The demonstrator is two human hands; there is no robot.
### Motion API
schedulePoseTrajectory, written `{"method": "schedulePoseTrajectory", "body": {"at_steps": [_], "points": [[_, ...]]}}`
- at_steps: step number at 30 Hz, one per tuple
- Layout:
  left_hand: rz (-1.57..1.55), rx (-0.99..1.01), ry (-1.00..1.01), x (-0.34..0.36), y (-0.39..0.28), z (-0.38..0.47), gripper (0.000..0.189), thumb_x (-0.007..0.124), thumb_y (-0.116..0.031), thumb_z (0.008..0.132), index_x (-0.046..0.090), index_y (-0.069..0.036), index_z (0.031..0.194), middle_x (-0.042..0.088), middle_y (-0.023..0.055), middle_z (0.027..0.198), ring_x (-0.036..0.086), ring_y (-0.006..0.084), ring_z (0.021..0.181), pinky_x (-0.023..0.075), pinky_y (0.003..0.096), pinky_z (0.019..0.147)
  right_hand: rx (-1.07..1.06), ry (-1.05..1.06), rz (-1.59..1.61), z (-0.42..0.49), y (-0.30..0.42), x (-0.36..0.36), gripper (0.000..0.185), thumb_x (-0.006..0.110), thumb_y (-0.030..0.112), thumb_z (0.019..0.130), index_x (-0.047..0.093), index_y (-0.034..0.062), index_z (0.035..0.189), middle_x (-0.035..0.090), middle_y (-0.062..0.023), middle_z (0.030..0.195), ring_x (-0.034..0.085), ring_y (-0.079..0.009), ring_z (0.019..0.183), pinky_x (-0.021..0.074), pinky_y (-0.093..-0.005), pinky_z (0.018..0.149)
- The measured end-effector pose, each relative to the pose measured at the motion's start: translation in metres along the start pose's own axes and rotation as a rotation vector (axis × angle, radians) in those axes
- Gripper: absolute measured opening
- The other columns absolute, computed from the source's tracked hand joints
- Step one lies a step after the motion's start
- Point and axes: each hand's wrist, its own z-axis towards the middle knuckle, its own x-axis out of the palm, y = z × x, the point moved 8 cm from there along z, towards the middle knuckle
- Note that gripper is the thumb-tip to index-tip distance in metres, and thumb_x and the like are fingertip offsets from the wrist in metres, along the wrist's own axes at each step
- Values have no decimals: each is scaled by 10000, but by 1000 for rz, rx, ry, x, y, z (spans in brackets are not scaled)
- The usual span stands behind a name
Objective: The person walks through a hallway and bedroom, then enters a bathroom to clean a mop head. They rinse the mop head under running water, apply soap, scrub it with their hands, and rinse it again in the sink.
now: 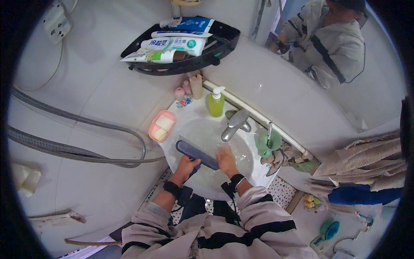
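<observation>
My left hand (186,167) is closed around the dark blue handle of a squeegee-like tool (199,153) with a long blade. The tool lies slantwise over the white washbasin (176,129), which holds water. At the blade's lower right end is my right hand (226,159), slightly blurred, with its fingers close to or touching the blade; which of the two I cannot tell. Just above the right hand the metal faucet (235,124) reaches over the basin, and the water beside the hand is rippled.
Around the rim stand a pink soap dish (151,129), a green soap pump bottle (216,105) and a green cup (273,140). A black corner shelf (181,69) with several tubes hangs above. Cloths (359,162) hang at right; grey hoses (97,123) cross the left wall.
</observation>
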Motion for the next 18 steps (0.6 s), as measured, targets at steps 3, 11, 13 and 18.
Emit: {"method": "schedulePoseTrajectory", "body": {"at_steps": [3,11,13,18], "points": [[8,-30,-53,-6,5,2,251,601,16,837,557,-8,1083,630,71,985,598,178,806,517,326,673,380,-63,161,-4,-57,3,343,502,206,937,560,-19,1189,593,-204,1157,543,-349,1117,431,-419,957],[-47,-97,41,3,31,23,302,623,-16,830,542,3,1120,618,72,1007,594,188,863,503,326,729,39,71,1012,24,101,-28,378,492,231,957,499,44,1285,614,-80,1027,581,-183,939,458,-299,854],[-233,129,6,24,4,18,355,632,-23,821,539,5,1162,616,78,1047,589,193,926,489,326,784,-169,-30,637,30,122,-31,445,475,254,968,417,76,1372,566,-129,1163,540,-224,1071,415,-317,935],[317,11,126,13,27,24,373,649,-34,793,559,7,1153,626,83,1046,588,184,946,475,319,804,80,259,918,34,117,-31,499,424,285,977,335,89,1428,397,-220,1406,374,-350,1308,273,-376,1093]]}}
